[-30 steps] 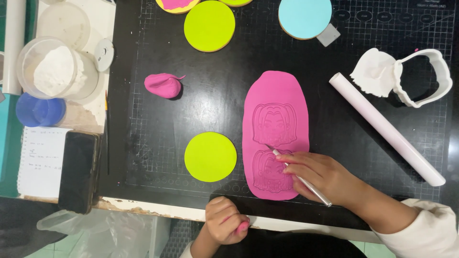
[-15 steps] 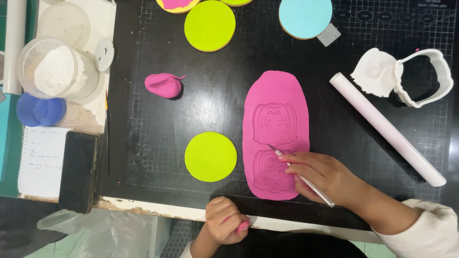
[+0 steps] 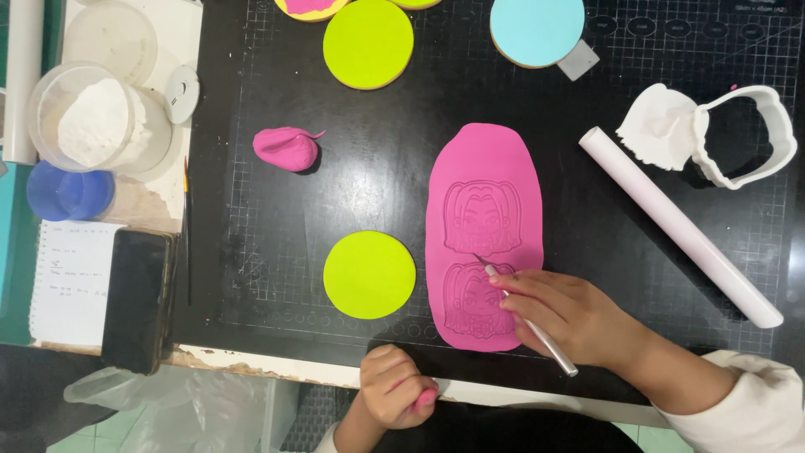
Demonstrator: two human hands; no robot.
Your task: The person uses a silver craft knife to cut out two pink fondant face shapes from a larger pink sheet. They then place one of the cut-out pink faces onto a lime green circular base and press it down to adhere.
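Observation:
A rolled-out pink fondant sheet [image 3: 485, 180] lies on the black cutting mat [image 3: 402, 151], stamped with two girl-face imprints. My right hand [image 3: 563, 315] grips a thin silver needle tool [image 3: 537, 331], whose tip touches the top of the lower imprint. At the table's front edge, off the mat, my left hand [image 3: 394, 386] is closed on a small pink fondant piece [image 3: 426, 398]. A lime green round cookie [image 3: 369, 274] sits just left of the sheet.
A pink fondant lump [image 3: 287, 148] lies at mid-left. A white rolling pin [image 3: 677, 225], white cutter [image 3: 746, 134] and white stamp [image 3: 658, 126] are at right. More round cookies [image 3: 367, 42] line the top. Powder tub [image 3: 96, 122], blue lid [image 3: 65, 191], phone [image 3: 136, 298] stand left.
My right hand has slid slightly down and right along the lower imprint with the tool. My left hand has barely moved.

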